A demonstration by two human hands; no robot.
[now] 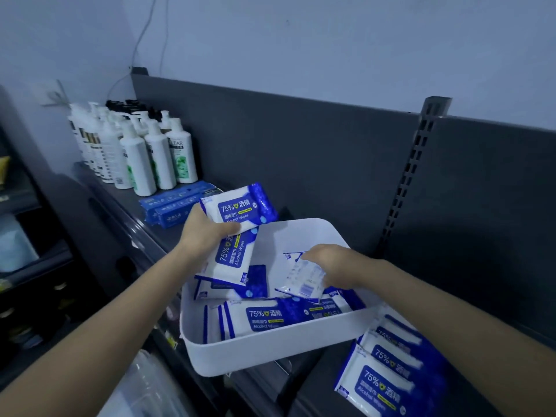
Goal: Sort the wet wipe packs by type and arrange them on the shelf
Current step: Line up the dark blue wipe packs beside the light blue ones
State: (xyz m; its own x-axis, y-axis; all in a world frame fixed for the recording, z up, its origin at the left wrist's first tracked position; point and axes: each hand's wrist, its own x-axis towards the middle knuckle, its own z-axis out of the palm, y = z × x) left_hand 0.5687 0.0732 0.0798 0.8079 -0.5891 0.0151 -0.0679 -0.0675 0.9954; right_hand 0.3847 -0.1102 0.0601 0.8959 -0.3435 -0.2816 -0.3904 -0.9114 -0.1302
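The tray [264,347] sits on the shelf [132,203], its near left corner past the shelf's front edge. Loose packs [270,317] lie in the tray along its near wall and left side. Over the tray's far left corner the left hand [204,233] holds two packs [237,212], one atop the other. Toward the tray's right side the right hand [334,266] holds a small pack [304,278] above the loose packs. A stack [388,371] of packs lies on the shelf just right of the tray. Boxes [171,206] lie left of the tray, bottles [135,158] beyond them. The back panel [301,164] rises behind the tray.

White pump btls [159,159] stand nxt to blue boxes [173,206].
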